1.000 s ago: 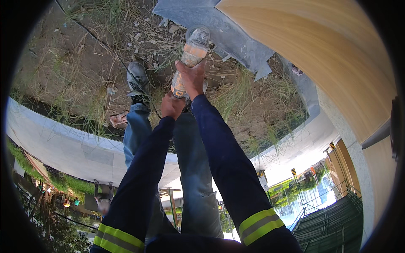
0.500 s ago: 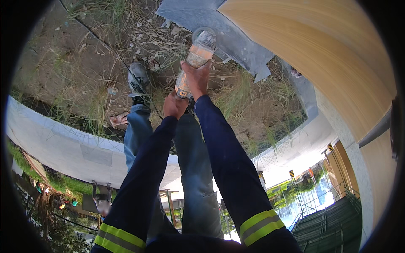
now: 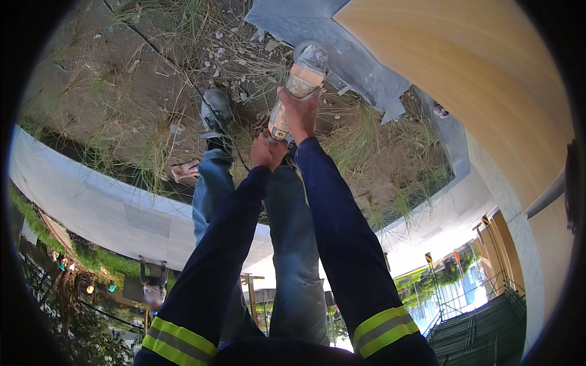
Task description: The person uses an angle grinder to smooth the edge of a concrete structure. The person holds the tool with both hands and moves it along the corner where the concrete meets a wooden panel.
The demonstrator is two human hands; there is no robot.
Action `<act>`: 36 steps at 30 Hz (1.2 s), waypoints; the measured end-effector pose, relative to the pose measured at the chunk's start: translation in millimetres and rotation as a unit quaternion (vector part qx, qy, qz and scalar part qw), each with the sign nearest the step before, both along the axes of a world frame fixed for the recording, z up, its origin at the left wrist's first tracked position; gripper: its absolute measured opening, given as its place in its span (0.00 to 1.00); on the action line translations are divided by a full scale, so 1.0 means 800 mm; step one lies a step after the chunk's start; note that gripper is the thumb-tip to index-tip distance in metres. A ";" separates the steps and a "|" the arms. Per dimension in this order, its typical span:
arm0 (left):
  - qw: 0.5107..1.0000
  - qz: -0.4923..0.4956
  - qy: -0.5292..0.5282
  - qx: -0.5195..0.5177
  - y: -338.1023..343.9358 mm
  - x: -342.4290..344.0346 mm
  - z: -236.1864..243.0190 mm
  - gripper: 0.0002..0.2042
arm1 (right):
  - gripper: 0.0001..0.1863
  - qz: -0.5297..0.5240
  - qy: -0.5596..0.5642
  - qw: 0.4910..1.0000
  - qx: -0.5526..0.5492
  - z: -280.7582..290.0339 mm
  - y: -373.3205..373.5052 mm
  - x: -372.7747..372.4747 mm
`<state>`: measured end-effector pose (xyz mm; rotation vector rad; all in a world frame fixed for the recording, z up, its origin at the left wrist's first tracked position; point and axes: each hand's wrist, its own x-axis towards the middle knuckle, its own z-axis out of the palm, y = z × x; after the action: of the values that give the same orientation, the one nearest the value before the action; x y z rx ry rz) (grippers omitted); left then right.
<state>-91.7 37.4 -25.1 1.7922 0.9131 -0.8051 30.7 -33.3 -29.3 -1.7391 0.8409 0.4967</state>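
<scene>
Both my hands are closed round a dusty orange and grey angle grinder (image 3: 304, 78). My left hand (image 3: 268, 152) wraps its rear end, and my right hand (image 3: 301, 112) grips the middle of the body with the thumb along its left side. The grinder points away from me, its round disc (image 3: 303, 47) at the far end beside the edge of a grey stone slab (image 3: 357, 64). Whether the disc touches the slab, I cannot tell. A dark cord (image 3: 160, 56) runs over the soil and past my shoe toward my left hand.
Dry soil (image 3: 110, 79) with tufts of grass and stone chips lies around my dusty shoe (image 3: 216, 110). A crumpled glove-like thing (image 3: 185, 171) lies left of my leg. A curved tan wall (image 3: 464, 67) rises at the right. Behind me runs a pale stone ledge (image 3: 152, 213); a person (image 3: 154, 287) is farther off.
The whole scene has shifted slightly right and down in the view. My grip and the grinder's place against the slab's edge look the same.
</scene>
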 end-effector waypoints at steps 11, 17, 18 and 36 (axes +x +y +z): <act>0.998 0.034 -0.041 0.039 0.018 -0.002 -0.055 0.20 | 0.38 0.008 -0.041 0.998 0.041 -0.020 0.033 0.022; 1.000 -0.002 0.020 0.020 0.011 0.001 -0.007 0.20 | 0.38 0.003 -0.006 1.000 -0.001 -0.016 0.015 -0.002; 0.999 0.025 -0.020 0.006 0.016 -0.011 -0.012 0.20 | 0.38 0.016 -0.015 1.000 -0.007 -0.015 0.021 -0.007; 0.998 0.036 -0.040 0.014 0.048 0.008 -0.018 0.20 | 0.38 0.064 -0.017 0.997 -0.028 -0.027 0.053 0.010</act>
<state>-85.7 75.9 -39.4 1.7924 0.9334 -0.6736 38.5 9.5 -51.1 -1.8560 0.7276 0.5317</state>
